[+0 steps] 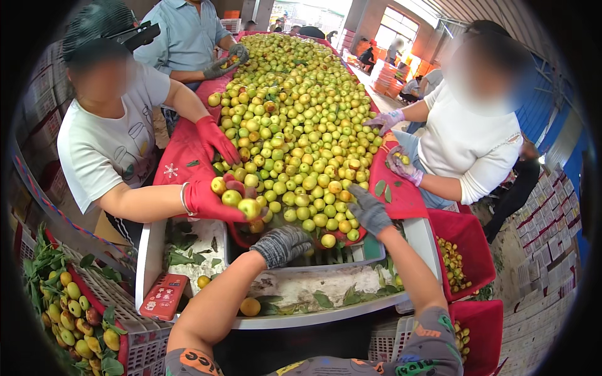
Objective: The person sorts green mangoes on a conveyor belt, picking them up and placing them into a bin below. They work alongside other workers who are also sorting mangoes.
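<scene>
A large heap of green-yellow jujubes (301, 136), some with brown patches, covers the red cloth of a long sorting table. My left hand (281, 245), in a grey knit glove, hovers palm down over a grey plastic crate (305, 272) at the near end. Its fingers are bent and their undersides hidden, so I cannot tell whether it holds fruit. My right hand (369, 209), gloved alike, reaches to the heap's near right edge with fingers extended against the fruit. A single jujube (328, 241) lies on the red cloth lip between my hands.
A co-worker's red-gloved hand (221, 199) holds several jujubes close to my left hand. Purple-gloved hands (404, 167) work at right, grey-gloved ones (225, 61) at far left. Red bins (470, 263) stand right; a fruit-filled basket (146, 343) left. A red box (164, 297) lies on the ledge.
</scene>
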A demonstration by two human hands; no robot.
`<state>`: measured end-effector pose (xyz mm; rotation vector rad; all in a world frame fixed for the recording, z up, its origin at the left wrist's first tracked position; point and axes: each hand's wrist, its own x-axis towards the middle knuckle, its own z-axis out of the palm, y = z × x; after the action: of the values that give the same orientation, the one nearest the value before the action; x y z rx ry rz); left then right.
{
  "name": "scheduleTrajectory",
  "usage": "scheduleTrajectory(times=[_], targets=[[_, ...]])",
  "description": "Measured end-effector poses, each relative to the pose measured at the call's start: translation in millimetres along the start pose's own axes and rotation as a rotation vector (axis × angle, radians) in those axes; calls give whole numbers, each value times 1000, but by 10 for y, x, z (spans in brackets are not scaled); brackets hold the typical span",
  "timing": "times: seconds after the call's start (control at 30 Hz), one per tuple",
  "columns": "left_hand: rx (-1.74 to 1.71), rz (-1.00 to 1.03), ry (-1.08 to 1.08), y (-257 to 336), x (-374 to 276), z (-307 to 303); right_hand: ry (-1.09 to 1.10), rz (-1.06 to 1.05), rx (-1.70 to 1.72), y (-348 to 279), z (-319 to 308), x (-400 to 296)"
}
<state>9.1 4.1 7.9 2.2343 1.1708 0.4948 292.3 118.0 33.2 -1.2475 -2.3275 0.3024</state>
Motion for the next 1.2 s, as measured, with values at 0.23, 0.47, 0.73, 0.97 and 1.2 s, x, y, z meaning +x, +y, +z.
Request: scheduleTrajectory(times=[0.23, 0.47, 0.73, 0.97, 1.2], targets=[[401, -345, 585, -255, -31, 121, -177, -35, -560, -662, 797, 502], [306, -507, 197, -116, -179, 1, -526, -264, -784, -846, 166, -61], [40, 136, 197, 11, 4, 92, -232, -39, -612, -414, 452, 183], [452, -452, 602, -161, -16, -43, -450, -251, -529, -1296, 1305, 519], [339, -625, 210, 16, -119, -100, -434, -578, -573, -848, 614, -28]])
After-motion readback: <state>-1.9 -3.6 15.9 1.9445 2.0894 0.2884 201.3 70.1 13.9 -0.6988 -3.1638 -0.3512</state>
